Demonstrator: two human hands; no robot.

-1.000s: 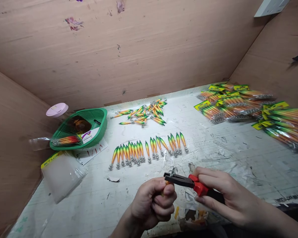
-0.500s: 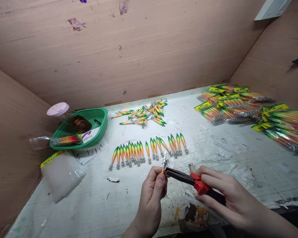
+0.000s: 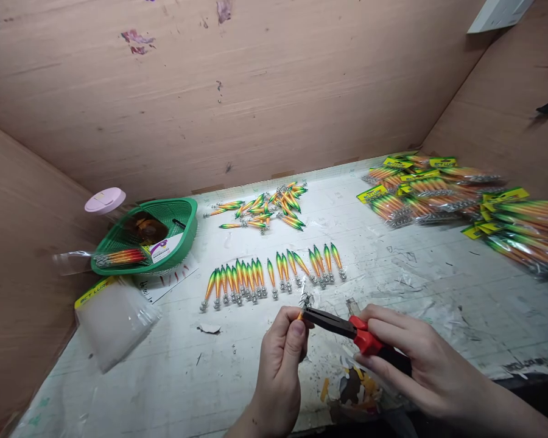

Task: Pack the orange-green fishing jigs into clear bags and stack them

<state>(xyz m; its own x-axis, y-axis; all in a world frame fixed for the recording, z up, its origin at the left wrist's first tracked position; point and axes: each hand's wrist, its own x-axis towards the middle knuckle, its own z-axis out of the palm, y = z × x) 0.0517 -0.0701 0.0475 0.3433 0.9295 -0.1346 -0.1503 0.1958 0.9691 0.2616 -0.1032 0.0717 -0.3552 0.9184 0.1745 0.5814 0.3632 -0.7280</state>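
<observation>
The left hand [image 3: 281,359] has its grip pinched around a lure [image 3: 300,315], held above the table [image 3: 173,377] near the middle of the near edge. The hand hides most of the orange body and the hook crown [image 3: 307,300] stands out at the top; this hold probably spares the fingertips the points and leaves the metal end within a tool's reach. The right hand [image 3: 406,353] has its grip wrapped around the handles of red and black pliers [image 3: 368,337], which come in from the right so that the wrists do not cross. Their jaws meet the lure just below the hooks; whether they bite on it I cannot tell.

Beyond the hands, a row of lures [image 3: 271,275] lies with hooks toward the near edge and green ends toward the far edge, perhaps for easy picking. A jumbled pile of lures [image 3: 256,204] lies by the far edge. Bagged lures [image 3: 429,187] are heaped toward the far right corner, likely to avoid mixing. A green basket [image 3: 190,231] and a stack of plastic bags [image 3: 114,322] sit by the left edge, seemingly out of the way.
</observation>
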